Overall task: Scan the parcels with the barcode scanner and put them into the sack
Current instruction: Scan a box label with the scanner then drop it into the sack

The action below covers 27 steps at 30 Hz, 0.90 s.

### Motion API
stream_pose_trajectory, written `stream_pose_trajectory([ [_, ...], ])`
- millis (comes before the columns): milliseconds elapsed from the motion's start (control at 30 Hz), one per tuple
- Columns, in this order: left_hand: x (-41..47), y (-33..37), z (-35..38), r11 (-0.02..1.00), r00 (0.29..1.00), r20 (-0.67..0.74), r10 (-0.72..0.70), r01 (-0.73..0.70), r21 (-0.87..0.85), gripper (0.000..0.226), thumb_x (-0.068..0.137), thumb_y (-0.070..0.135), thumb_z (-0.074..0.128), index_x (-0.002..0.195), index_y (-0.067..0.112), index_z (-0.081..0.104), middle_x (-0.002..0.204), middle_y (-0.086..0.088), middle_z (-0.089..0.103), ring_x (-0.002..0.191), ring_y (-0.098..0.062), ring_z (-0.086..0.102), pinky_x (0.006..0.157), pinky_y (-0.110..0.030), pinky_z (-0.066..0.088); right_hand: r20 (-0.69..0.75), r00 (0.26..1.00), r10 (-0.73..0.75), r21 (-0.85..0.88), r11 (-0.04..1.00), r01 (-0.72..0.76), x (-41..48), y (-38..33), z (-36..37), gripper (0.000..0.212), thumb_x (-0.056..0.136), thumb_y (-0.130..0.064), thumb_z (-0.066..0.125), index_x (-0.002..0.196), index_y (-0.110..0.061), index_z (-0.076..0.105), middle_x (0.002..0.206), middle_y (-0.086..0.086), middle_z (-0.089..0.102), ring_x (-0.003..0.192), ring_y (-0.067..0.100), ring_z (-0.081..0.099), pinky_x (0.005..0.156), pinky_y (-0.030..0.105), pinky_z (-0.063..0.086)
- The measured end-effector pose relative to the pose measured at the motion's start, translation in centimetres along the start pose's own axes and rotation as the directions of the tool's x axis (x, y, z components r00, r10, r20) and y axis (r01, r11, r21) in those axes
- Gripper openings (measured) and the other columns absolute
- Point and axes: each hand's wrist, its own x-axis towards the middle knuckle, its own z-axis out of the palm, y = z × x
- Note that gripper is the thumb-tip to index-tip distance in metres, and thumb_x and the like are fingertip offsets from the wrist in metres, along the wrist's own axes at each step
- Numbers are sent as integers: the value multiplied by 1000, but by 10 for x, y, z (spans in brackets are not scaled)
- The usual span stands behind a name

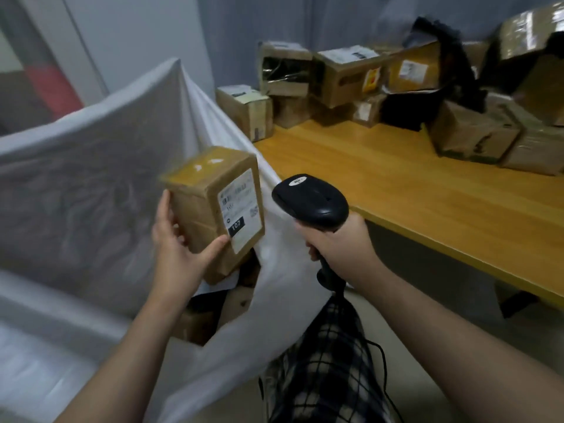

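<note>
A pale grey-blue wall (232,29) fills the upper middle of the frame. At the upper left is a whitish panel (100,32) with a grey strip down it, and left of that a blurred red patch (52,83). A bench (427,193) with a light wooden top runs across the right side, with a dark support (515,303) under its near edge. Beige floor (457,370) shows at the lower right. The light is soft and even.

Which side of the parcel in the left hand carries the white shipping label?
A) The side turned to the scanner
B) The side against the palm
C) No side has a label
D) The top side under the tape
A: the white label lies on the face of the parcel turned toward the black scanner, which the right hand grips; the left hand holds the parcel.
</note>
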Motion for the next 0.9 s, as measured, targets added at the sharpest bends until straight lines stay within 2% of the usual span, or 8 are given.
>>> stream_pose_trajectory([
  [200, 11, -81, 3, 792, 870, 362, -335, 52, 609, 116, 67, 52, 80, 152, 38, 3, 144, -17, 30, 127, -36, 40, 103, -43, 40, 196, 981, 9, -390, 918, 70, 30, 49, 68, 21, 82, -38, 74, 76, -25, 59, 63, -11, 58, 63, 4, 55, 55, 15, 40],
  [400, -2, -110, 32, 599, 798, 445, -406, -135, 789, 111, 73, 63, 70, 150, 45, -7, 148, -19, 23, 130, -45, 34, 100, -48, 39, 255, 963, 84, -537, 841, 68, 34, 93, 84, 24, 86, -30, 69, 82, -7, 63, 71, 10, 64, 67, 23, 61, 61, 42, 52],
  [467, 2, -103, 36, 547, 790, 448, -418, -175, 818, 108, 74, 62, 69, 150, 44, -6, 147, -20, 23, 131, -46, 32, 100, -49, 38, 167, 986, -24, -595, 795, 120, 29, 99, 75, 26, 76, -28, 66, 65, -7, 56, 65, 6, 57, 61, 22, 54, 56, 41, 46],
  [567, 12, -106, 30, 457, 712, 454, -536, -207, 865, 107, 73, 65, 67, 150, 42, -3, 149, -20, 24, 134, -43, 32, 104, -51, 36, -74, 972, -222, -709, 697, 105, 11, 94, 57, 28, 64, -31, 69, 80, -9, 61, 102, 9, 54, 94, 23, 44, 83, 32, 28],
  [633, 17, -109, 20, 405, 605, 449, -657, -218, 888, 109, 69, 68, 66, 150, 41, -2, 153, -16, 22, 136, -40, 31, 105, -54, 34, -150, 985, -89, -516, 857, -1, 6, 83, 45, 48, 71, -16, 80, 115, -8, 63, 132, 12, 48, 128, 28, 36, 103, 38, 30],
  [700, 18, -105, 12, 382, 537, 425, -728, -196, 903, 114, 64, 70, 67, 150, 40, -3, 157, -11, 19, 138, -37, 31, 105, -58, 33, 27, 970, 243, -235, 944, -230, 10, 77, 36, 62, 76, -5, 79, 132, -11, 53, 131, 1, 52, 130, 21, 41, 99, 27, 43],
  [767, 21, -91, 9, 360, 542, 399, -740, -182, 915, 113, 64, 69, 68, 150, 39, 2, 157, -9, 20, 137, -37, 33, 105, -57, 34, 229, 901, 367, -374, 888, -267, 16, 77, 34, 36, 77, -9, 79, 109, -12, 63, 107, 8, 62, 105, 21, 57, 82, 33, 48],
  [900, 38, -48, -3, 448, 704, 356, -615, -60, 892, 105, 72, 66, 67, 152, 35, 6, 149, -16, 31, 131, -35, 39, 105, -45, 38, 138, 911, 388, -281, 898, -339, 18, 50, 37, 11, 79, -2, 71, 89, -4, 66, 82, 12, 62, 78, 23, 59, 64, 30, 41],
])
